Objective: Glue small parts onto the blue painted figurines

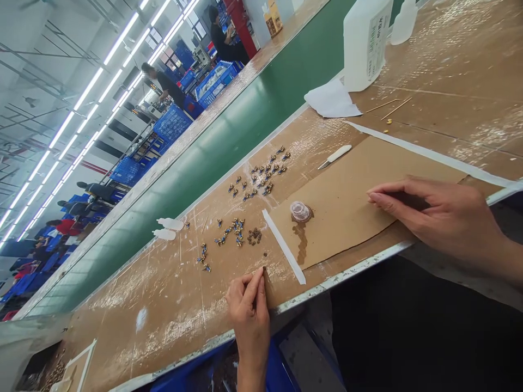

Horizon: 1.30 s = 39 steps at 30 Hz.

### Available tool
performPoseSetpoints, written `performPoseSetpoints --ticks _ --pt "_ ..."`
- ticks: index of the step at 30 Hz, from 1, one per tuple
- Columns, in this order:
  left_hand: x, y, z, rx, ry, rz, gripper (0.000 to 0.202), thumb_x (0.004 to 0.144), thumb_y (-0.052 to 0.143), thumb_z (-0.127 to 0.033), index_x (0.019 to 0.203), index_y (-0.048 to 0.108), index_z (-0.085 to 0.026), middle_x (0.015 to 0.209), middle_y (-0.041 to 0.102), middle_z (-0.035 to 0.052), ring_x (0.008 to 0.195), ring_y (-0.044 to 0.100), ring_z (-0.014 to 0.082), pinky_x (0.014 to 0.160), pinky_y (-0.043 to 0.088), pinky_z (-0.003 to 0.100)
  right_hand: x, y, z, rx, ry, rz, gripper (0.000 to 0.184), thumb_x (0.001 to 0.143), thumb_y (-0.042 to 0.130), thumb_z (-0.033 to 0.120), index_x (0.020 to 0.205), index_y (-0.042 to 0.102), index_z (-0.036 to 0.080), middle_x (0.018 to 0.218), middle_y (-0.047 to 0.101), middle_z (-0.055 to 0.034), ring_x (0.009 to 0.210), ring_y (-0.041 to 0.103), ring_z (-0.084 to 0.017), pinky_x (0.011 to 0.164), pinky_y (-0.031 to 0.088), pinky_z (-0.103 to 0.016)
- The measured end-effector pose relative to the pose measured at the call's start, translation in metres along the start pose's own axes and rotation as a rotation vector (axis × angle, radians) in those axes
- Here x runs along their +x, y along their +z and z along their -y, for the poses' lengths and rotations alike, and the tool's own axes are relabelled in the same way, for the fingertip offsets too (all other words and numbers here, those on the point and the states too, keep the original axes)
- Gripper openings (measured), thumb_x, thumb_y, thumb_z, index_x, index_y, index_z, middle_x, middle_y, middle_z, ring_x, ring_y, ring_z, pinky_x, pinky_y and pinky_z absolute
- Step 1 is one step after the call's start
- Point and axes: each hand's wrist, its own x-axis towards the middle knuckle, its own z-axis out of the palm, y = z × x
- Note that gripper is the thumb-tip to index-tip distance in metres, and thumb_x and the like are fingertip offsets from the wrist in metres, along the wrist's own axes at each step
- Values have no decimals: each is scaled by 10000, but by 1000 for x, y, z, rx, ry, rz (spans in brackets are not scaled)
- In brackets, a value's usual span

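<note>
My left hand [248, 305] rests at the near edge of the brown workbench [163, 305], fingers pinched together on a tiny dark part [264, 269]. My right hand [433, 215] lies on a cardboard sheet [368, 185], fingers curled and close together, nothing visible in them. Ahead of the left hand lie a small heap of dark parts [255, 236] and several small blue-and-brass pieces [231, 228]. A larger scatter of blue pieces [265, 174] lies farther back. A small clear cap [300, 210] stands on the cardboard beside a wet stain.
A white-handled knife [335, 156], a white cloth [332, 99] and a big white jug [365, 41] sit farther along the bench. Two small white dropper bottles [168, 228] lie by the green conveyor belt [229, 141]. Other people work among blue crates [174, 122] beyond.
</note>
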Motion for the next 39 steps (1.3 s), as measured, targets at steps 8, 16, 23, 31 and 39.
performPoseSetpoints --ticks 8,16,23,31,39 --pt "-2 1 -6 -7 33 -10 304 825 572 -176 1097 655 -286 881 605 25 811 572 159 760 437 318 -2 -3 10 -8 151 73 195 876 463 385 845 619 273 835 671 3 711 624 -188 563 457 -316" --pt "-2 2 -6 -11 24 -15 301 829 564 -188 1096 650 -297 882 597 16 814 571 164 770 437 330 -1 -3 13 15 174 83 185 866 468 387 847 623 288 843 666 -9 730 625 -215 587 465 -360" --pt "0 1 -9 20 2 -3 285 837 559 -211 1092 655 -294 865 592 15 816 565 167 771 425 331 -2 -4 12 35 179 90 203 859 464 429 841 616 296 835 661 -4 717 619 -223 545 452 -352" --pt "-1 1 -13 -15 46 13 315 824 570 -157 1104 643 -282 860 579 29 798 544 162 753 415 333 0 -4 15 -24 169 102 174 871 457 383 838 600 287 847 667 6 734 629 -212 595 478 -352" --pt "-2 6 -17 -23 32 32 316 826 569 -161 1103 646 -294 851 572 27 799 541 163 750 415 333 -1 -5 16 -44 173 107 186 881 455 373 850 608 272 861 669 -4 734 623 -198 573 473 -343"
